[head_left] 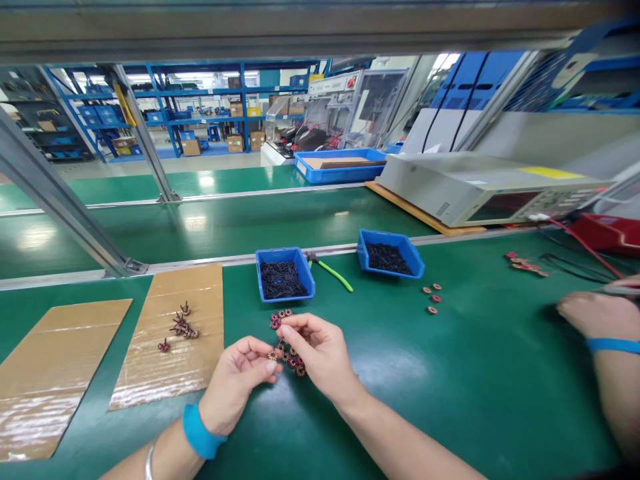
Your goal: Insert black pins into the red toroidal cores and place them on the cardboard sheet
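Closest to the camera, 2 bare forearms reach up from the bottom edge over the green bench. The left wrist wears a blue wristband and a thin silver bangle. The left hand lies palm-inward, fingers curled, with thumb and forefinger pressed together on 1 small coil. The right hand is turned back-up just beside it, fingers bent down onto a cluster of coils lying on the bench between the 2 hands. Whether its fingers pinch one cannot be told.

To the left lie 2 taped cardboard sheets; the nearer-in sheet carries a few more loose coils, the outer sheet is bare.

At the right edge a co-worker's hand with a blue band rests on the bench.

Behind the hands stand 2 blue bins of dark pieces, with a green-handled cutter between them and 4 small discs near the right bin.

Farther back sits a grey test instrument on a board; its yellow label and front panel are too blurred to read. Beyond it are a blue tray and blue shelving
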{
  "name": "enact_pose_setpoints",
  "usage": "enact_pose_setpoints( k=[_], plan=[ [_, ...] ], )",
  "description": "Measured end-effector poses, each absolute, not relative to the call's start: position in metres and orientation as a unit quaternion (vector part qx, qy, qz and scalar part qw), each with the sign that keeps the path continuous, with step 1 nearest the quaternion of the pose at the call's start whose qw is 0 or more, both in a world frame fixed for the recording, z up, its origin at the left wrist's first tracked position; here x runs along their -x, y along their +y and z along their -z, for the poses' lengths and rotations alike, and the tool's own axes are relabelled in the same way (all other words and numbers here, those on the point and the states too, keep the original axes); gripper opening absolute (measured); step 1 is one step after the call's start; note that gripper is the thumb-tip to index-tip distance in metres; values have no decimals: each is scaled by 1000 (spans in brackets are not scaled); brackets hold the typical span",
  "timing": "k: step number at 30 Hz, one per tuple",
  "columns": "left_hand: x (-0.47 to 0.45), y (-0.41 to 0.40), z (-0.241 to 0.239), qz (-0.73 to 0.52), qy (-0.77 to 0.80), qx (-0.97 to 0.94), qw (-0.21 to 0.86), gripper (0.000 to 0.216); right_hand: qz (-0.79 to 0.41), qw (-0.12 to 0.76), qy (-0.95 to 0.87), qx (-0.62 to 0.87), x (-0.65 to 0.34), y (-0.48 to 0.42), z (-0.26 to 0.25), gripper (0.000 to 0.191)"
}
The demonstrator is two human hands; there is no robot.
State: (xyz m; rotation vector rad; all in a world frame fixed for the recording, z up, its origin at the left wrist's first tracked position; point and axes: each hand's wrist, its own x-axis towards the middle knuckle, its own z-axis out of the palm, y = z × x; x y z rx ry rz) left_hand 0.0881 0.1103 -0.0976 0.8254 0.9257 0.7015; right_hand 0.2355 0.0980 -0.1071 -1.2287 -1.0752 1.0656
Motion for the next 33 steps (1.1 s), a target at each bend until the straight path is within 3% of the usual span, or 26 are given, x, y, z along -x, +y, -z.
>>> enact_pose_setpoints(
  k=[33],
  plan=[
    [-88,110,99,-315,425,-393,752,35,-441,559,-459,532,-234,99,109,36]
  ],
)
